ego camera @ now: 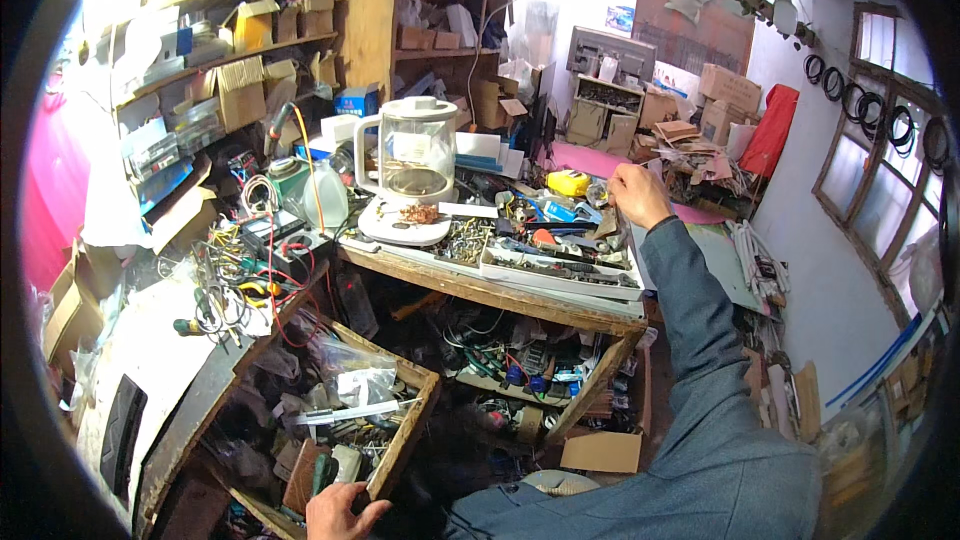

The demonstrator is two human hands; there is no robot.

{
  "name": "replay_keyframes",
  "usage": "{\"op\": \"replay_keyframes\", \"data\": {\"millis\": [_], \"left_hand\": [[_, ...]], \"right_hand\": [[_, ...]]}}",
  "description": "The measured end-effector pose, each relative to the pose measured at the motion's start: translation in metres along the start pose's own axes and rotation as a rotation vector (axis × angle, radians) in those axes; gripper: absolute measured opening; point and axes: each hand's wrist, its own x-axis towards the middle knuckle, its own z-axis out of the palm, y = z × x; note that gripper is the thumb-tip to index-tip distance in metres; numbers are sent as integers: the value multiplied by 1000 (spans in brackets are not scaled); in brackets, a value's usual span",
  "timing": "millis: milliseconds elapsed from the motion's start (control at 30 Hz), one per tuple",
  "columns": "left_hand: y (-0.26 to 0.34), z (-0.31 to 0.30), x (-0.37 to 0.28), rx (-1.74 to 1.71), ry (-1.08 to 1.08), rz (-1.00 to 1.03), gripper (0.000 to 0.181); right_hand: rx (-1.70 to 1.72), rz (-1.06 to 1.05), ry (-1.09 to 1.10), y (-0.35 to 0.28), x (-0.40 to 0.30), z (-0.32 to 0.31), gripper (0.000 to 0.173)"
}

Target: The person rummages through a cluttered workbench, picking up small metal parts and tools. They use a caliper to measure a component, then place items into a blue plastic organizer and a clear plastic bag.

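At the right end of the cluttered bench, my right hand reaches out with bent fingers beside a small clear roll or jar, just right of a yellow tape measure; whether it grips anything is unclear. My left hand rests low at the front corner of an open wooden drawer, its fingers near the edge, their hold hard to make out. Inside the drawer lie a caliper-like tool, plastic bags and small parts. A glass kettle stands on the bench behind a white scale-like base bearing copper-coloured wire.
A white tray of tools lies along the bench's front edge. Pliers and cables crowd the left worktop, near a soldering iron in a holder. Shelves of boxes rise behind. Below the bench, a shelf holds more tools.
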Motion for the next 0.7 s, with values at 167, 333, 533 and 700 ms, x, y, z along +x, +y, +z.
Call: {"op": "replay_keyframes", "data": {"millis": [167, 333, 533, 700], "left_hand": [[3, 7, -4, 69, 29, -31, 28], [0, 6, -5, 94, -5, -39, 26], [1, 8, -3, 101, 15, -23, 25], [10, 7, -4, 69, 46, -32, 24]], "right_hand": [[-54, 89, 31, 49, 35, 17, 27], [-80, 273, 11, 87, 52, 41, 30], [8, 317, 15, 139, 62, 95, 29], [-23, 221, 18, 140, 47, 123, 20]]}}
